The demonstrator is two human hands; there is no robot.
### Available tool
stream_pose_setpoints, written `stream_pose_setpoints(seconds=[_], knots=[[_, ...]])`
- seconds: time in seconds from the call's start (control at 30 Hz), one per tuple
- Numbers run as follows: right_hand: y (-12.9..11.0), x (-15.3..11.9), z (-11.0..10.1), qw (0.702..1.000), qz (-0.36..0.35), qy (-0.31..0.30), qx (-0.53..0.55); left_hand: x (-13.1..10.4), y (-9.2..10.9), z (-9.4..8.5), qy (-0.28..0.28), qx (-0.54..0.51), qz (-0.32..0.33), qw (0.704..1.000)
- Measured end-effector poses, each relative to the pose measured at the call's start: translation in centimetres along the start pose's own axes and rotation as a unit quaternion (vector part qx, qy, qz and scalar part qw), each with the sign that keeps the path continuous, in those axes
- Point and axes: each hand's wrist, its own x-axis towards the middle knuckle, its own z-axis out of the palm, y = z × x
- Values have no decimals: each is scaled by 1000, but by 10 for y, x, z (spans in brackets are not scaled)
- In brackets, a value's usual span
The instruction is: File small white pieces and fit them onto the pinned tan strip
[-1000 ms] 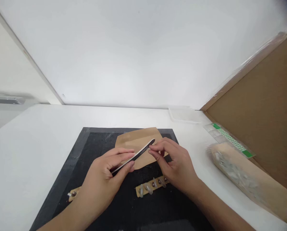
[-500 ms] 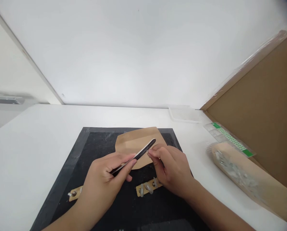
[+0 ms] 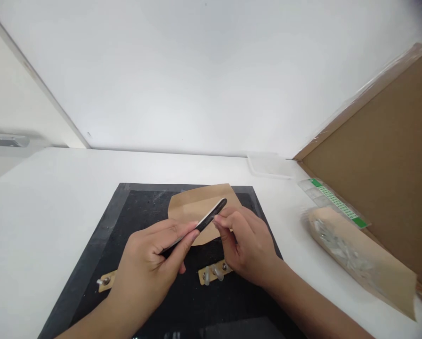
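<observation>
A black nail file (image 3: pixel 211 216) with a pale edge slants up to the right, gripped between the thumb and fingers of my left hand (image 3: pixel 150 256). Close to the file's upper end, my right hand (image 3: pixel 248 242) has thumb and index finger pinched together. Something tiny and pale may be between those fingertips, but it is too small to name. Below my right hand lies a short wooden strip (image 3: pixel 201 278) bearing several clear upright pieces. Another wooden strip (image 3: pixel 110 278) shows partly behind my left wrist.
Under the hands, a black mat (image 3: pixel 140 207) carries a sheet of brown paper (image 3: pixel 186 200). To the right are a kraft pouch (image 3: pixel 391 278) with clear pieces inside, a green-and-clear packet (image 3: pixel 340 202) and a cardboard panel (image 3: pixel 380 122). A clear tray (image 3: pixel 269 167) lies by the back wall.
The whole view has shifted slightly. My right fingertips have moved slightly along the file toward my left hand; the left hand keeps its grip.
</observation>
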Motion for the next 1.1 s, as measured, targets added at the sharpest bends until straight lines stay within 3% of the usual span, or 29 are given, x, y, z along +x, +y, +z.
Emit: stream_pose_setpoints(seconds=[0.47,0.53,0.67,0.8,0.9,1.03,1.1], knots=[[1,2,6,999,34,23,3,5,6,1,40,72,84,993],[1,2,6,999,27,-5,17,4,6,1,37,73,85,993],[1,4,5,999,37,31,-2,4,7,1,34,78,70,994],[-1,6,4,1000,27,-4,1,4,7,1,38,87,78,992],[-3,6,5,999,35,21,-24,2,7,1,44,100,74,991],[-3,4,6,1000,19,1,0,1,8,1,47,110,78,990],[-2,4,7,999,32,26,-8,1,8,1,51,116,78,989]])
